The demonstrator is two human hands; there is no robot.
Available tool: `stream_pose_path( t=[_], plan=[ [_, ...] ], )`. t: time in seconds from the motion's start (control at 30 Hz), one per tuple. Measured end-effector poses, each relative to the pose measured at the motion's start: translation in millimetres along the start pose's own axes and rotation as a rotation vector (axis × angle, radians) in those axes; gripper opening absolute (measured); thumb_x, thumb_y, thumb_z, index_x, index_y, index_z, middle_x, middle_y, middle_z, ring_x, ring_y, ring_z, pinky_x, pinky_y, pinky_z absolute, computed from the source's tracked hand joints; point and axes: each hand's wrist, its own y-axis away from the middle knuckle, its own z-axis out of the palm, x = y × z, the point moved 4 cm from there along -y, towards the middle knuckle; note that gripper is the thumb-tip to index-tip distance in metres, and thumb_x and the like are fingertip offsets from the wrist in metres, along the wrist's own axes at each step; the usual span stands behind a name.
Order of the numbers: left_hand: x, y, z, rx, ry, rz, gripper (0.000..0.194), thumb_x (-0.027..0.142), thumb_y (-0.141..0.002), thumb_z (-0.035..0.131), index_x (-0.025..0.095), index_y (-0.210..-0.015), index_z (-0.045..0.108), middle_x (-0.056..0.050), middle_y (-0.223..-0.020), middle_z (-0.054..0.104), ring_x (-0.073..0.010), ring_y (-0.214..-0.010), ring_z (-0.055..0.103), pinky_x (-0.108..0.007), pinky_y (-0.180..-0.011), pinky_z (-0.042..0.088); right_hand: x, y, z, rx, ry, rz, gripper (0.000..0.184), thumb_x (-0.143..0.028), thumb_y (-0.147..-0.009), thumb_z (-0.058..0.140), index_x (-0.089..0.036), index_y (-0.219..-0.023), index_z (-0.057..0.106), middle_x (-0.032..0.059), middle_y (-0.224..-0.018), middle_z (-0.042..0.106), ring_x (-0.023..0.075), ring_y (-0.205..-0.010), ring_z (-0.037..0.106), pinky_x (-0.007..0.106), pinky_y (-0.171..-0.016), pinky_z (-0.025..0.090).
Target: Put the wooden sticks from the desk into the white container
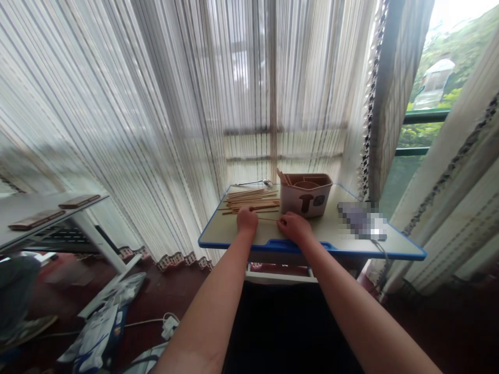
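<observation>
A thin wooden chopstick (pixel 268 218) spans the gap between my two hands, low over the front part of the desk. My left hand (pixel 247 219) is closed around its left end, beside a loose pile of wooden chopsticks (pixel 249 200). My right hand (pixel 295 226) pinches the other end, just in front of a pale bin (pixel 292 200) with a brown inside. A few flat wooden pieces (pixel 284 176) stick up from the bin's left side. Behind the pile lies a metal spoon (pixel 267 183).
The small desk (pixel 331 234) has a blue rim. A blurred-out device (pixel 360 221) with a cable lies on its right side. At left, another table (pixel 39 208) bears two brown packs. Plastic bags (pixel 103 324) and a white cable lie on the floor. Sheer curtains (pixel 175 104) hang behind.
</observation>
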Motion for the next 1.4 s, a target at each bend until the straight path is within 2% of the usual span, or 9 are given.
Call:
stream_pose_path(
  t=[0.17, 0.33, 0.5, 0.67, 0.97, 1.4],
  plan=[
    [-5, -1, -2.5, 0.066, -0.021, -0.089, 0.028, 0.01, -0.069, 0.041, 0.014, -0.087, 0.063, -0.009, -0.09, 0.062, -0.0168, -0.09, 0.055, -0.026, -0.082, 0.04, -1, 2, -7, 0.117, -0.076, -0.008, 0.032, -0.037, -0.083, 0.037, -0.02, -0.078, 0.064, 0.0044, -0.083, 0.058, 0.0137, -0.077, 0.052, 0.023, -0.063, 0.034],
    [-5, 0, -0.6, 0.038, -0.008, -0.07, 0.026, 0.01, -0.068, 0.043, 0.015, -0.087, 0.061, -0.009, -0.091, 0.061, -0.0173, -0.089, 0.055, -0.026, -0.081, 0.04, 0, 3, -14, 0.292, -0.155, -0.043, 0.028, -0.032, -0.083, 0.038, -0.019, -0.078, 0.062, 0.0053, -0.082, 0.057, 0.0142, -0.079, 0.051, 0.023, -0.07, 0.036],
    [-5, 0, 0.2, 0.007, -0.009, -0.068, 0.025, 0.01, -0.068, 0.044, 0.016, -0.084, 0.061, -0.008, -0.09, 0.061, -0.0167, -0.088, 0.055, -0.026, -0.08, 0.04, 1, 4, -16, 0.37, -0.24, -0.084, 0.023, -0.029, -0.081, 0.04, -0.018, -0.076, 0.059, 0.0049, -0.078, 0.055, 0.0141, -0.075, 0.051, 0.024, -0.072, 0.037],
    [-4, 0, 0.1, -0.023, -0.017, -0.077, 0.025, 0.011, -0.068, 0.044, 0.016, -0.084, 0.061, -0.008, -0.09, 0.061, -0.0167, -0.087, 0.056, -0.025, -0.078, 0.041, -1, 5, -20, 0.388, -0.288, -0.096, 0.023, -0.028, -0.082, 0.039, -0.018, -0.076, 0.058, 0.0051, -0.078, 0.054, 0.0143, -0.074, 0.051, 0.024, -0.072, 0.037],
    [0, 3, -3.0, -0.038, -0.039, -0.08, 0.025, 0.011, -0.068, 0.044, 0.017, -0.084, 0.062, -0.007, -0.091, 0.062, -0.0168, -0.09, 0.055, -0.025, -0.08, 0.041, -2, 7, -21, 0.326, -0.244, -0.053, 0.031, -0.032, -0.085, 0.032, -0.018, -0.078, 0.058, 0.0056, -0.08, 0.055, 0.0148, -0.076, 0.051, 0.024, -0.07, 0.036],
    [1, 4, -2.9, -0.056, -0.053, -0.055, 0.024, 0.012, -0.069, 0.043, 0.017, -0.082, 0.063, -0.008, -0.089, 0.062, -0.0177, -0.087, 0.056, -0.026, -0.079, 0.041, -1, 7, -22, 0.349, -0.242, -0.035, 0.032, -0.033, -0.087, 0.028, -0.019, -0.081, 0.057, 0.0049, -0.082, 0.055, 0.0143, -0.076, 0.051, 0.023, -0.07, 0.036]
  ],
)
